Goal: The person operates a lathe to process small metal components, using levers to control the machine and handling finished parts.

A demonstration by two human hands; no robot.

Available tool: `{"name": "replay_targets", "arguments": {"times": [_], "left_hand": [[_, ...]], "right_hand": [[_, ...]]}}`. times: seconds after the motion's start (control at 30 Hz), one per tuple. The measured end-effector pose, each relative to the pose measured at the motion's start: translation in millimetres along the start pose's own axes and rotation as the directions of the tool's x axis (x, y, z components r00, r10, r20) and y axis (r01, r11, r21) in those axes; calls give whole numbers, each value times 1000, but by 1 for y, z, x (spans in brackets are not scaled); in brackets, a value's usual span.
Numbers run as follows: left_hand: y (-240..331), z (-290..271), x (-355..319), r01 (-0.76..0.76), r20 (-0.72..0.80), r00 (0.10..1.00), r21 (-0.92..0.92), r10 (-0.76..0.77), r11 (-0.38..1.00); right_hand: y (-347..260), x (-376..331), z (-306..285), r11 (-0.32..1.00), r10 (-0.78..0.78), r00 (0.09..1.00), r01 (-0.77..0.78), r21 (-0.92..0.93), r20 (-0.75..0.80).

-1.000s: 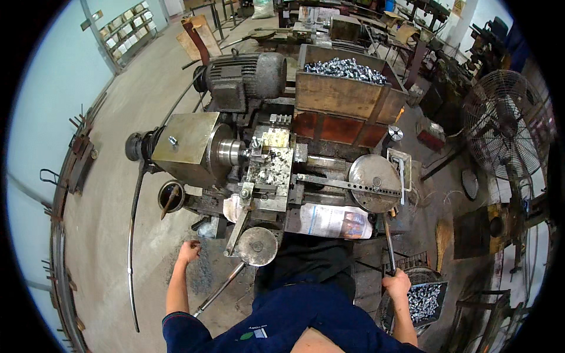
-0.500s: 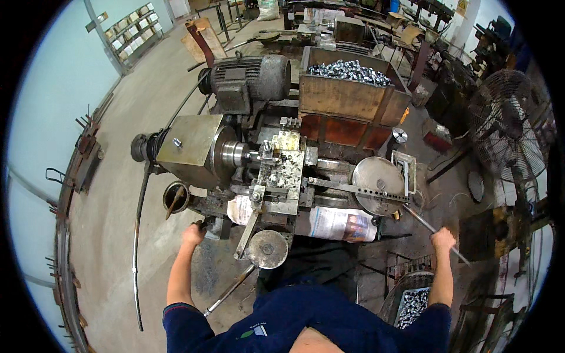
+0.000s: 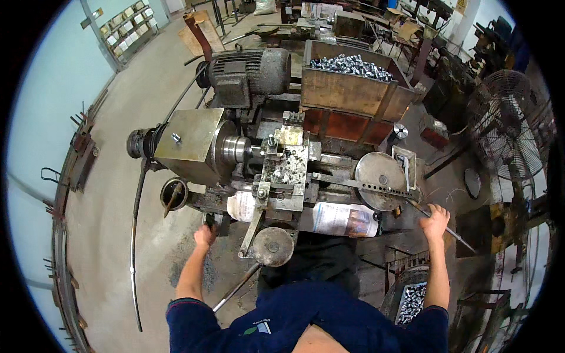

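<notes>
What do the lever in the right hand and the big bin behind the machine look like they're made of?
The lever under the right hand looks like bare steel: thin, grey, dully shiny. The bin looks like rusty sheet steel: flat brown-orange walls, holding shiny silver parts.

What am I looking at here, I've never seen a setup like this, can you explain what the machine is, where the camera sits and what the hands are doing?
The camera sits on the person's head and looks down through a fisheye lens, so straight edges bend near the rim. The two forearms coming in from the bottom are the person's own.

In front of them stands an old metalworking machine, probably a small lathe, with a grey electric motor behind it. A rusty box bin behind it holds a heap of small shiny metal parts, and a basket of similar parts stands by the person's right leg.

The right hand grips a long metal lever beside a round metal disc. The left hand rests on a dark control at the machine's lower left; what it is exactly is hard to make out. A big floor fan stands on the right.
</notes>
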State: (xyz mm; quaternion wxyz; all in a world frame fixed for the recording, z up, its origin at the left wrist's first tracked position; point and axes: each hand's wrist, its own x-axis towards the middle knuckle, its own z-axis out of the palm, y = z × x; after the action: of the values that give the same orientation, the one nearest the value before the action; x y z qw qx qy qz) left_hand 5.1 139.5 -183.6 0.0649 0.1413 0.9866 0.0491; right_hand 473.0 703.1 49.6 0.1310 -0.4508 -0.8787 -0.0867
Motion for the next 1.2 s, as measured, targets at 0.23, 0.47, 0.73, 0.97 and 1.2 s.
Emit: {"name": "replay_targets", "arguments": {"times": [0.23, 0.47, 0.73, 0.97, 1.2], "left_hand": [[-3, -39, 4, 2, 192, 981, -9, 0, 1000], [-30, -95, -1, 75, 378, 925, -269, 34, 960], [-122, -282, -52, -11, -473, 862, -380, -184, 925], [-122, -216, -95, 414, -437, 764, -233, -475, 880], [-42, -214, -138, 377, -504, 764, -159, -404, 912]], "right_hand": [[-111, 57, -64, 833, -302, 939, 344, 433, -166], [-326, 81, -97, 326, -686, 554, 814, 481, -472], [-462, 84, -85, 389, -921, 380, 911, 138, 86], [-469, 92, -82, 361, -926, 346, 928, 88, 148], [-474, 87, -80, 350, -930, 330, 929, 119, 160]]}}
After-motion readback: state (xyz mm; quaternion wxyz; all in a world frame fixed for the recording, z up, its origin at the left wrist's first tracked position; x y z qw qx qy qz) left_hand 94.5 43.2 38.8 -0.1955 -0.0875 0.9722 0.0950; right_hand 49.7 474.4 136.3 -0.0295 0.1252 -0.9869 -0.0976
